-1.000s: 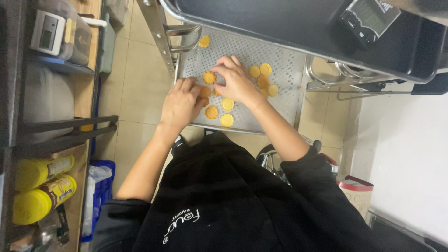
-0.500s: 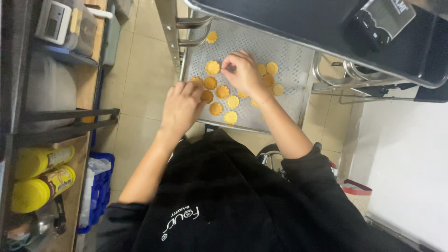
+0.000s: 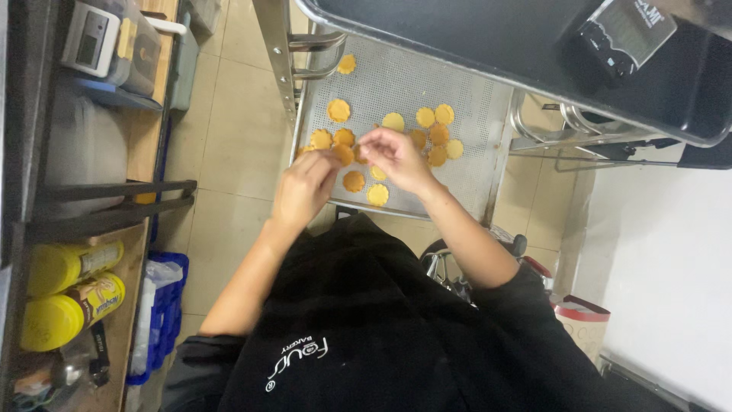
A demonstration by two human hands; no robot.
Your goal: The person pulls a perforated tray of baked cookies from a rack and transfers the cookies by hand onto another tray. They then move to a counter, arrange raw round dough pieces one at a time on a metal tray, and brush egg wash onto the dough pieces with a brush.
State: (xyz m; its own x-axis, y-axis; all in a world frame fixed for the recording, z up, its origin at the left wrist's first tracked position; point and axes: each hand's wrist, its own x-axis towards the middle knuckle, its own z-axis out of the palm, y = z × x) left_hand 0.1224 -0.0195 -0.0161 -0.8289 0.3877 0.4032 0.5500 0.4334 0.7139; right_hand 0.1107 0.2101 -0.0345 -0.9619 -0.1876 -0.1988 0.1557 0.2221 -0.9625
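A perforated metal tray (image 3: 473, 114) sits on a rack in front of me and carries several round, scalloped golden cookies (image 3: 338, 110). My left hand (image 3: 305, 189) and my right hand (image 3: 395, 156) meet over the near left part of the tray. Their fingertips pinch one cookie (image 3: 345, 155) between them, just above the others. Loose cookies lie around the hands, among them one at the tray's near edge (image 3: 377, 195) and a cluster to the right (image 3: 438, 136). A single cookie (image 3: 347, 64) lies apart at the far side.
A dark tray with a digital scale (image 3: 625, 30) overhangs the far right. The rack's metal upright (image 3: 276, 53) stands left of the tray. On the left, shelves hold two yellow-lidded jars (image 3: 65, 290), another scale (image 3: 91, 38) and a blue crate (image 3: 164, 305) below.
My right hand has drawn back from the tray's middle and my left hand has lifted off the cookies. Both now meet on one cookie.
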